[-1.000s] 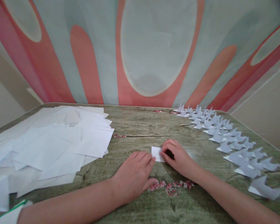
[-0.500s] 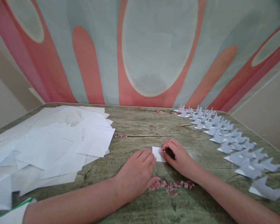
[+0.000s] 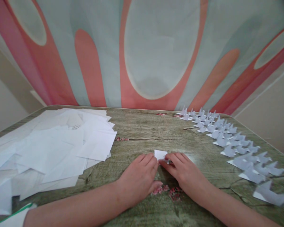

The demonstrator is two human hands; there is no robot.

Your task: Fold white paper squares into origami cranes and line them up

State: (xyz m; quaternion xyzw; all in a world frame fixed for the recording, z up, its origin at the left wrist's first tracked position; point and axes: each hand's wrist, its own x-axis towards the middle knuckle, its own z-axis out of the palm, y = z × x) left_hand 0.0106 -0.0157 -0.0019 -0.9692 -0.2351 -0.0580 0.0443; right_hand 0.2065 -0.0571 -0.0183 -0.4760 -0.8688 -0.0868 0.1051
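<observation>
A small white folded paper [image 3: 160, 154] lies flat on the table between my two hands. My left hand [image 3: 140, 175] rests on the table, its fingertips together on the paper's left edge and its thumb stretched out nearer to me. Fingers bent, my right hand [image 3: 183, 168] grips the lower right part of the same paper, with the thumb at its near edge. Part of the paper is covered by the fingers of both hands, so its folds cannot be made out fully.
Loose white sheets [image 3: 59, 148] are piled across the left of the wood-patterned table [image 3: 137, 126]. Several folded paper birds [image 3: 227, 135] stand in rows along the right side, the nearest bird [image 3: 271, 193] close to my right forearm. A patterned wall [image 3: 161, 47] rises behind the table.
My right hand has shifted from the paper's upper right side down to its near edge, closer to my left hand. My left hand has stayed at the left edge.
</observation>
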